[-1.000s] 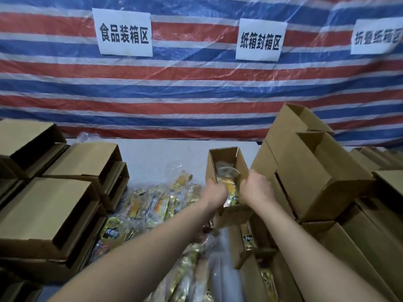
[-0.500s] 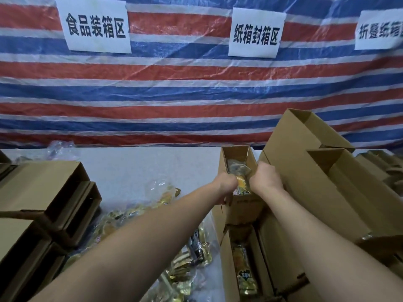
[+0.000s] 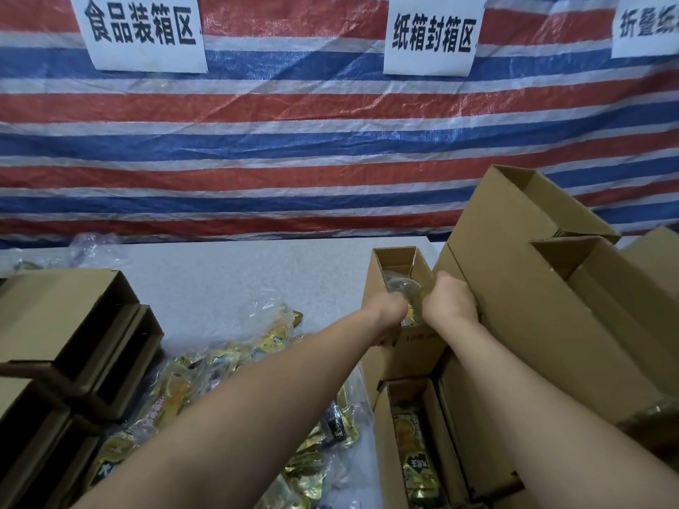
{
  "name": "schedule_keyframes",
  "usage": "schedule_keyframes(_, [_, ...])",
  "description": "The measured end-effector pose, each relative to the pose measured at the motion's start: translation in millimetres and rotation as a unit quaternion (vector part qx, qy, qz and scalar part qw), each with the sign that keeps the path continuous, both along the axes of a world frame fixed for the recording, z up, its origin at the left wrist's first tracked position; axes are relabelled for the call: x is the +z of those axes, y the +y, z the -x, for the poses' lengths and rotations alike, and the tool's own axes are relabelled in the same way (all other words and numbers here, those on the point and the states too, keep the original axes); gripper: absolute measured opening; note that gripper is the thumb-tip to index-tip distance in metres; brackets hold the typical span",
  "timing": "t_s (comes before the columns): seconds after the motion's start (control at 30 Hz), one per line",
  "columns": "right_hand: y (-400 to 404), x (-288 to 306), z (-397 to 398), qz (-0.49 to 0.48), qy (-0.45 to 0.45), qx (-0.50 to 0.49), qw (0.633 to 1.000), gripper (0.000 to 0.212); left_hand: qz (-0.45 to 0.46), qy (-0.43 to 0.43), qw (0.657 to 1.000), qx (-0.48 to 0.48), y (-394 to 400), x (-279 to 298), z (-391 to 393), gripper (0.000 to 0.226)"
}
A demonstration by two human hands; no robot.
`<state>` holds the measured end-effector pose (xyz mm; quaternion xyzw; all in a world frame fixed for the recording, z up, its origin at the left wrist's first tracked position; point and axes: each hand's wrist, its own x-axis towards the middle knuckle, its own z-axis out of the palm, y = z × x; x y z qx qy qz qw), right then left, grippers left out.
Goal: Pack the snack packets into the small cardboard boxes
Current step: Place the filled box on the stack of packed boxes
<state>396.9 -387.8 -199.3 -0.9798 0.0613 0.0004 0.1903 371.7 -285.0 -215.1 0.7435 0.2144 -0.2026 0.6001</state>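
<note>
A small open cardboard box point(image 3: 398, 260) stands upright at the table's right side, with a clear-and-gold snack packet point(image 3: 404, 288) inside it. My left hand point(image 3: 385, 314) grips the box's near left edge, thumb on its front wall. My right hand point(image 3: 450, 306) curls over the right wall, its fingers down inside on the packet; the fingertips are hidden. In front of it a second small box point(image 3: 382, 435) lies open with a gold packet point(image 3: 417, 450) in it. Loose packets point(image 3: 220, 376) lie heaped on clear plastic to the left of my arms.
Open brown boxes point(image 3: 66, 317) are stacked at the left. Larger empty boxes point(image 3: 532, 288) lean in a pile at the right, touching my right hand's side. A grey tabletop point(image 3: 239, 273) runs back to a red, white and blue striped tarp point(image 3: 294, 141) with paper signs.
Both hands have stayed on the small box, and the packet sits lower inside it. The view has shifted to the right and nearer to the boxes.
</note>
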Motion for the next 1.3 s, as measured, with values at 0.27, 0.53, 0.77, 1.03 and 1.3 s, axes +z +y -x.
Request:
schedule_keyframes(0.27, [0,5,6,-0.005,-0.006,0.003,1.0,0.027,0.004,-0.032,0.999,0.003,10,4,16,0.073])
schedule_keyframes(0.53, [10,26,44,0.043,-0.115,0.077,0.989,0.033,-0.042,-0.073,0.996,-0.005,47,17,77,0.071])
schedule_keyframes(0.77, [42,14,96,0.087,-0.152,0.18,0.968,0.032,-0.105,-0.134,0.985,-0.005,94,4,169,0.034])
schedule_keyframes(1.03, [36,-2,71,0.235,0.001,0.158,0.959,0.059,-0.057,-0.123,0.991,0.017,112,-12,219,0.03])
schedule_keyframes(1.3, [40,2,71,0.221,0.113,0.196,0.949,0.061,-0.039,-0.115,0.993,0.01,122,-7,232,0.025])
